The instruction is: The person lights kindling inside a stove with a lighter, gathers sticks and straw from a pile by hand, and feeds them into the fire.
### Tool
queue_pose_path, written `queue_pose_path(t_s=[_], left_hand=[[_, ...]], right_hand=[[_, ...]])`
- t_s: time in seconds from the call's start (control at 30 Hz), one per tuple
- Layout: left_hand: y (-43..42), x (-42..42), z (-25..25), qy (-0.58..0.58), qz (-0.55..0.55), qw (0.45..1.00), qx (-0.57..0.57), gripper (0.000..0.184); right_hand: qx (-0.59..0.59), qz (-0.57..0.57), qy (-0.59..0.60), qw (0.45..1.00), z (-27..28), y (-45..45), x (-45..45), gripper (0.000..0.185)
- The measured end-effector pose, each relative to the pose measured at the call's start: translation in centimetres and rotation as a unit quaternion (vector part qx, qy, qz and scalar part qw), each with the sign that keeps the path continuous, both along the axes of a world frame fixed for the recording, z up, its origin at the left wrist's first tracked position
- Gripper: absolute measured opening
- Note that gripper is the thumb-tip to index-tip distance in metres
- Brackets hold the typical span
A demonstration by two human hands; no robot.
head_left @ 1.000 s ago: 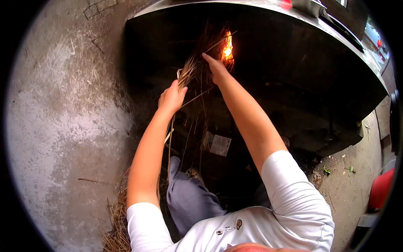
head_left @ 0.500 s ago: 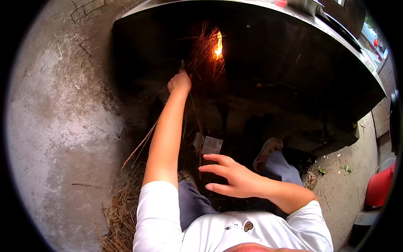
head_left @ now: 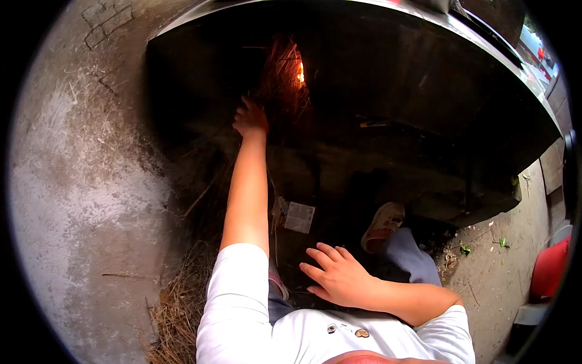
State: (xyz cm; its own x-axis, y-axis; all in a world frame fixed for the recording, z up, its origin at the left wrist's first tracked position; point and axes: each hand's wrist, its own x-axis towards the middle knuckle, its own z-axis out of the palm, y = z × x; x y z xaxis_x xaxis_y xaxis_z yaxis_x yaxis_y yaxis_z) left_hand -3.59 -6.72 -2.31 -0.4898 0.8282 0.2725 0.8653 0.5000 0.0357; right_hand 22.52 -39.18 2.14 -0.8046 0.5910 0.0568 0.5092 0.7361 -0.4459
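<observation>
My left hand [head_left: 250, 119] reaches forward to the dark stove opening, its fingers apart and nothing visible in them. Just beyond it and to the right, a bundle of dry straw [head_left: 282, 76] lies in the opening. A flame [head_left: 301, 73] burns at the bundle's right side and lights the stalks orange. My right hand [head_left: 341, 276] hangs in front of my body, fingers spread and empty.
A printed paper scrap [head_left: 299, 217] lies on the dark ground between my feet. More dry straw [head_left: 182, 315] is heaped at the lower left. The stove's pale top edge [head_left: 485, 45] curves overhead. A red container [head_left: 550, 270] stands at the far right.
My right hand has drawn back from beside the fire to my body. My left hand has let go of the straw, which now sits in the opening. The visible flame is smaller.
</observation>
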Motion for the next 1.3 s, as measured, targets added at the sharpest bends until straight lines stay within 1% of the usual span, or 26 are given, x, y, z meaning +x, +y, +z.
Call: queue_pose_path(t_s=[0.07, 0.1, 0.17, 0.2, 0.27, 0.3, 0.37, 0.4, 0.47, 0.5, 0.57, 0.6, 0.67, 0.7, 0.73, 0.77, 0.8, 0.83, 0.87, 0.9, 0.97, 1.03, 1.1, 1.2, 1.27, 1.3], left_hand=[[-0.5, 1.2, 0.0, -0.125, -0.011, 0.992, 0.001, 0.085], [-0.7, 1.1, -0.2, -0.123, -0.012, 0.992, 0.0, 0.085], [-1.1, 0.7, -0.2, -0.18, -0.095, 0.976, 0.081, 0.102], [-1.7, 0.8, 0.3, -0.177, -0.095, 0.976, 0.08, 0.102], [-3.2, 1.1, 1.0, -0.135, -0.125, 0.982, 0.047, 0.12], [-4.0, 1.3, 1.1, -0.134, -0.125, 0.982, 0.047, 0.12], [-5.9, 1.9, 1.1, -0.054, -0.122, 0.991, -0.001, 0.129], [-6.6, 2.3, 0.8, -0.054, -0.122, 0.991, -0.003, 0.129], [-7.5, 3.2, 0.1, 0.007, -0.088, 0.992, -0.086, 0.131], [-7.7, 3.9, 0.3, 0.006, -0.087, 0.993, -0.084, 0.131], [-8.0, 5.1, 0.7, 0.035, -0.03, 0.979, -0.196, 0.132], [-8.0, 5.4, 0.8, 0.033, -0.029, 0.98, -0.196, 0.132], [-8.1, 5.9, 1.0, 0.03, -0.014, 0.976, -0.215, 0.118], [-7.4, 5.4, -0.5, 0.029, -0.014, 0.976, -0.214, 0.118], [-6.1, 4.4, -3.2, 0.073, 0.0, 0.985, -0.155, 0.105], [-5.2, 3.7, -4.6, 0.117, 0.014, 0.989, -0.094, 0.092], [-5.4, 3.5, -4.1, 0.117, 0.013, 0.989, -0.094, 0.092], [-5.9, 3.2, -3.1, 0.055, -0.004, 0.996, -0.072, 0.083], [-6.3, 2.9, -2.5, -0.006, -0.02, 0.998, -0.051, 0.076], [-5.9, 2.1, -3.0, -0.006, -0.02, 0.998, -0.052, 0.076], [-4.8, 0.3, -4.3, 0.052, -0.011, 0.999, -0.01, 0.077], [-5.1, -0.6, -3.1, 0.033, -0.026, 0.998, -0.035, 0.078], [-4.9, -1.1, -2.5, 0.014, -0.044, 0.997, -0.059, 0.078], [-4.7, -1.8, -2.1, 0.045, -0.062, 0.997, -0.025, 0.08], [-4.5, -2.1, -1.3, 0.071, -0.067, 0.995, 0.03, 0.079], [-4.4, -2.4, -0.9, 0.07, -0.067, 0.995, 0.03, 0.079]], right_hand=[[0.0, 0.001, -0.001, 1.0, 0.1, 0.0, 0.2, 0.045], [0.001, 0.003, -0.002, 1.0, 0.1, 0.0, 0.3, 0.045], [0.006, 0.003, -0.014, 1.0, 0.2, 0.0, 0.3, 0.047], [0.015, 0.004, -0.03, 0.999, 0.2, 0.0, 0.2, 0.049], [0.019, 0.008, -0.026, 0.999, 0.3, -0.1, 0.2, 0.048], [0.022, 0.011, -0.024, 0.999, 0.3, -0.2, 0.1, 0.048], [0.023, 0.015, -0.025, 0.999, 0.6, -0.2, 0.1, 0.048], [0.026, 0.018, -0.027, 0.999, 0.8, -0.3, 0.0, 0.048], [0.024, 0.022, -0.022, 0.999, 0.8, -0.5, -0.3, 0.048], [0.025, 0.025, -0.016, 0.999, 0.9, -0.5, -0.4, 0.048], [0.024, 0.031, -0.016, 0.999, 1.2, -0.6, -0.5, 0.048], [0.021, 0.035, -0.014, 0.999, 1.4, -0.7, -0.6, 0.048], [0.022, 0.036, -0.018, 0.999, 1.5, -0.7, -0.6, 0.048], [0.022, 0.036, -0.02, 0.999, 1.6, -0.7, -0.5, 0.048], [0.023, 0.036, -0.022, 0.999, 1.7, -0.7, -0.4, 0.048], [0.02, 0.033, -0.022, 0.999, 1.7, -0.6, -0.2, 0.048], [0.016, 0.03, -0.021, 0.999, 1.7, -0.6, -0.1, 0.048], [0.017, 0.029, -0.021, 0.999, 1.5, -0.5, 0.1, 0.048], [0.029, 0.023, 0.002, 0.999, 1.4, -0.5, 0.3, 0.044], [0.04, 0.018, 0.026, 0.999, 1.2, -0.5, 0.4, 0.039], [0.036, 0.017, 0.025, 0.999, 1.2, -0.6, 0.5, 0.04], [0.033, 0.016, 0.023, 0.999, 1.3, -0.5, 0.6, 0.04], [0.016, 0.03, -0.04, 0.999, 1.4, -0.4, 0.6, 0.048], [0.012, 0.033, -0.034, 0.999, 1.4, -0.3, 0.5, 0.048], [0.012, 0.032, -0.034, 0.999, 1.4, -0.3, 0.5, 0.048], [0.013, 0.03, -0.032, 0.999, 1.4, -0.2, 0.4, 0.048]])
